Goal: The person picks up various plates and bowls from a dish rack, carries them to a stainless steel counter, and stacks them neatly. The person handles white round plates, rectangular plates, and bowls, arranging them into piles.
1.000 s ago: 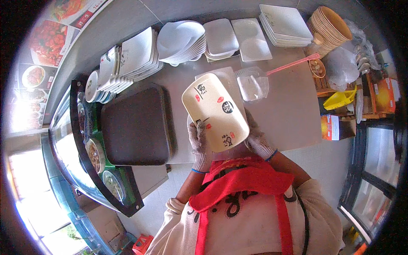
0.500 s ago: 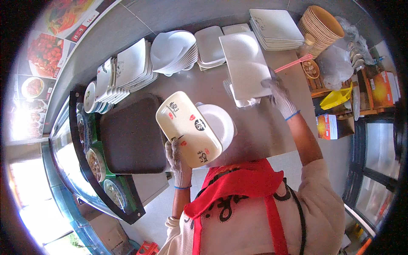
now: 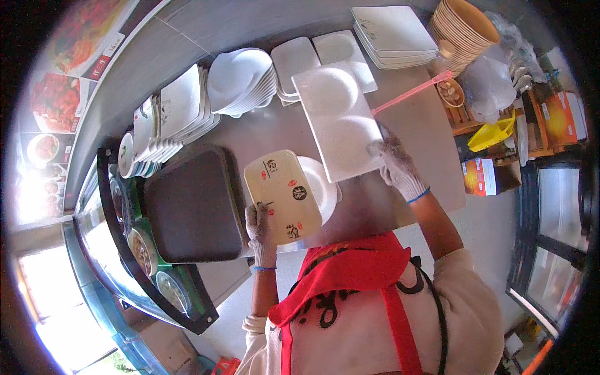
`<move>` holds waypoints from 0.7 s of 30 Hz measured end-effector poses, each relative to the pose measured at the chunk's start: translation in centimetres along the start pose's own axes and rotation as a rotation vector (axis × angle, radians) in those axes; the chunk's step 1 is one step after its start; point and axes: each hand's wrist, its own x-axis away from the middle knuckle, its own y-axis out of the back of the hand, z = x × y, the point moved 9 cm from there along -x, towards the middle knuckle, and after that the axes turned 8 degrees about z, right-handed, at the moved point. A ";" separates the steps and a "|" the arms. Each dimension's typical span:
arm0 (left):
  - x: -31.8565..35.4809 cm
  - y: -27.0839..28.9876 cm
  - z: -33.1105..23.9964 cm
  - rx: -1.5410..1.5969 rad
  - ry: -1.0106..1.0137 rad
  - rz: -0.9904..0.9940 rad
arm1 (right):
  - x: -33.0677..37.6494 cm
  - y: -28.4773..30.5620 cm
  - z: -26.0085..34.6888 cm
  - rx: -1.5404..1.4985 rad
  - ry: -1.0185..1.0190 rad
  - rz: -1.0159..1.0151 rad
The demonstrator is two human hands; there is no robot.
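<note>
My left hand [image 3: 259, 230], in a pale knit glove, grips a cream rectangular plate [image 3: 281, 194] with black characters and red marks by its left edge. Behind that plate a white round dish [image 3: 327, 192] shows in part. My right hand [image 3: 397, 165], gloved alike, is closed on the right edge of a white rectangular plate [image 3: 319, 134] with a round hollow. This plate is raised and tilted, its lower corner close to the round dish. Both plates are over the steel counter [image 3: 409, 137].
Stacks of white plates [image 3: 181, 106] and leaf-shaped dishes [image 3: 240, 78] line the counter's back. A dark tray [image 3: 194, 206] lies at the left. Square plates [image 3: 394, 37], stacked tan bowls [image 3: 462, 31] and a long pink stick [image 3: 412, 92] are at the right.
My right hand has brought the white rectangular plate left and nearer to me, uncovering another rectangular plate at the back. My left hand has tilted the cream plate more upright.
</note>
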 end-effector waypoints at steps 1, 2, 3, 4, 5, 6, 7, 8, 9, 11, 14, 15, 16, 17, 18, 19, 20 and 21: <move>-0.5 -0.2 0.6 -0.045 -0.030 -0.015 | 0.7 -1.3 0.8 0.014 0.054 0.009; -0.8 -0.3 1.1 -0.090 -0.060 -0.031 | 2.1 -2.0 1.6 0.028 -0.007 0.009; -1.1 -0.6 1.0 -0.132 -0.090 -0.037 | 2.4 -1.8 1.1 0.074 -0.052 0.041; -1.1 -0.6 1.2 -0.162 -0.076 -0.050 | 2.6 -1.7 0.5 0.122 -0.096 0.077; -1.0 -0.7 0.6 -0.280 -0.126 -0.080 | 2.8 -1.8 0.6 0.084 -0.070 0.078; -0.9 -0.8 0.0 -0.401 -0.175 -0.110 | 3.1 -2.1 0.5 0.044 -0.046 0.079; -0.7 -0.9 -0.6 -0.520 -0.225 -0.141 | 3.4 -2.6 0.6 0.004 -0.021 0.082; -0.7 -0.8 -0.8 -0.517 -0.245 -0.144 | 3.7 -3.2 0.9 -0.011 -0.036 0.108; -0.7 -0.7 -0.9 -0.513 -0.264 -0.148 | 4.0 -3.7 1.2 -0.026 -0.052 0.133; -0.7 -0.2 -1.3 -0.568 -0.275 -0.165 | 4.0 -4.3 0.6 -0.015 -0.087 0.183; -1.1 -0.2 -2.5 -0.680 -0.195 -0.040 | 3.5 -5.3 -0.6 -0.110 0.002 0.216; -0.7 -1.0 -3.3 -0.402 -0.196 0.044 | 3.3 -5.8 -1.0 -0.122 0.023 0.257; -0.1 -2.6 -4.5 -0.123 -0.195 0.127 | 3.1 -6.1 -1.6 -0.063 0.019 0.268; 0.4 -4.2 -5.4 0.157 -0.193 0.205 | 3.0 -6.6 -2.1 -0.005 0.016 0.281; 0.7 -6.5 -5.1 0.403 -0.091 0.390 | 3.1 -7.4 -2.0 0.033 0.041 0.303; 1.0 -8.1 -5.3 0.570 -0.008 0.464 | 3.2 -8.1 -1.7 0.069 0.069 0.319; 1.6 -8.8 -5.1 0.722 0.105 0.420 | 3.7 -9.2 -1.0 0.084 0.123 0.341; 2.3 -9.4 -4.7 0.873 0.222 0.372 | 4.2 -10.0 -0.2 0.100 0.175 0.362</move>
